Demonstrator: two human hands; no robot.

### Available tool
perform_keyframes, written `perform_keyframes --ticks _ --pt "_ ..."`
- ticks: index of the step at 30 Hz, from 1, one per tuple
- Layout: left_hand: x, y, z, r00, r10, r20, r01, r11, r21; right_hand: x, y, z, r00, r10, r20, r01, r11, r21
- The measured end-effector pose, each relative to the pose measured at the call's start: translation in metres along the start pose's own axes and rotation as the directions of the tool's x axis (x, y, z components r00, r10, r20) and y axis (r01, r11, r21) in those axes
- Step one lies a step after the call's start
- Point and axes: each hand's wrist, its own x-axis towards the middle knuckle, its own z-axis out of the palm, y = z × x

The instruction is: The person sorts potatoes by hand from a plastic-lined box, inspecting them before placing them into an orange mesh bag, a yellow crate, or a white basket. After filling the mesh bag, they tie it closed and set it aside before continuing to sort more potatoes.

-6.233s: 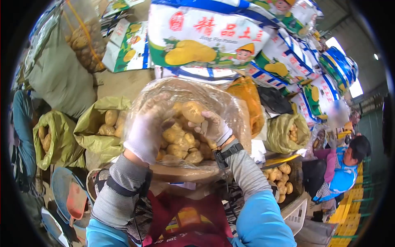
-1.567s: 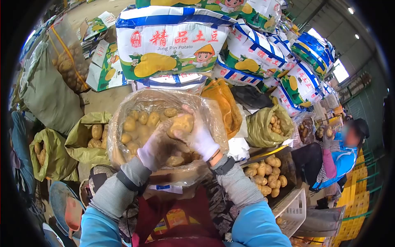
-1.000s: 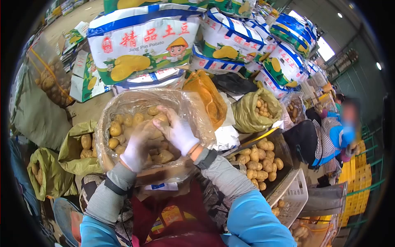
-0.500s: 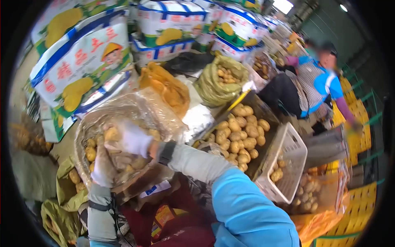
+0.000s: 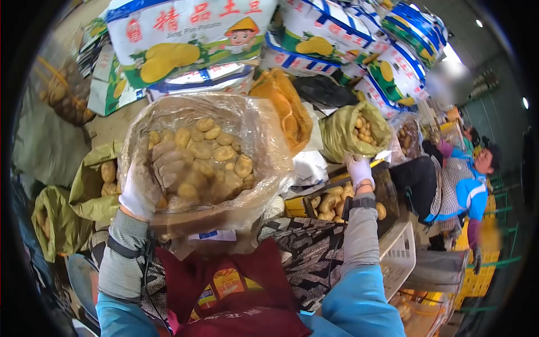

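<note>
My left hand (image 5: 147, 182), in a white glove with soiled grey fingers, lies at the left side of a box (image 5: 275, 151) lined with clear plastic. Its fingers stretch over the potatoes (image 5: 202, 149) inside, holding none that I can see. On the right, my right hand (image 5: 360, 171), also gloved, is at the far edge of a dark crate (image 5: 387, 188). The fingers look curled; whatever they grip is hidden. Loose potatoes (image 5: 331, 202) lie in that crate, partly behind my forearm. Just beyond the hand stands an olive-green sack (image 5: 342, 132) of potatoes.
Printed potato bags (image 5: 191, 42) are stacked across the back. An orange mesh sack (image 5: 289, 106) and a black bag (image 5: 323, 92) lie behind the box. Green sacks (image 5: 62, 224) stand at left. A white basket (image 5: 401, 255) is at right, near a seated co-worker (image 5: 449, 185).
My right hand has left the plastic-lined box and moved right to the dark crate's edge. My left hand stays at the box, now flatter over the potatoes. The view has turned.
</note>
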Motion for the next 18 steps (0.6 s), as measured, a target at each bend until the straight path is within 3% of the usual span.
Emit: perform_keyframes --ticks 2,4,5,6,7,9,11,12,15,17,18 --pt "-0.005 0.006 0.004 1.000 0.003 0.009 -0.003 0.999 -0.050 -0.012 -0.050 0.019 0.977 -0.181 -0.111 0.184 0.983 0.022" --pt "-0.011 0.012 0.018 0.998 0.006 -0.067 -0.014 0.993 -0.116 -0.020 -0.108 0.055 0.962 -0.250 0.108 0.240 0.966 0.095" --pt "-0.011 0.015 0.025 0.995 0.006 -0.103 -0.021 0.989 -0.145 -0.035 -0.141 0.075 0.909 -0.384 0.161 0.368 0.922 0.123" --pt "-0.012 0.018 0.029 0.993 0.021 -0.115 -0.037 0.989 -0.141 -0.050 -0.184 0.088 0.806 -0.458 0.374 0.449 0.886 0.117" --pt "-0.012 0.021 0.031 0.991 0.035 -0.126 -0.052 0.989 -0.136 -0.054 -0.200 0.122 0.706 -0.459 0.540 0.463 0.875 0.139" --pt "-0.007 0.024 0.024 0.993 0.039 -0.112 -0.056 0.987 -0.150 -0.065 -0.236 0.187 0.556 -0.448 0.700 0.663 0.747 -0.049" --pt "0.000 0.028 0.009 0.998 0.020 -0.061 -0.031 0.983 -0.182 -0.064 -0.247 0.259 0.510 -0.364 0.779 0.752 0.628 -0.198" --pt "-0.005 0.033 0.019 0.991 0.024 -0.129 -0.035 0.995 -0.089 -0.059 -0.253 0.287 0.528 -0.345 0.776 0.753 0.612 -0.241" --pt "-0.002 0.037 0.005 0.999 0.001 -0.048 -0.005 0.996 -0.083 -0.025 -0.232 0.374 0.755 -0.329 0.567 0.633 0.593 -0.498" --pt "-0.004 0.039 0.010 0.991 -0.020 -0.131 0.008 0.996 -0.094 0.001 -0.214 0.397 0.796 -0.236 0.558 0.604 0.372 -0.705" --pt "-0.004 0.039 0.012 0.988 -0.026 -0.149 0.010 0.994 -0.111 0.014 -0.202 0.400 0.855 -0.197 0.480 0.508 0.503 -0.699"
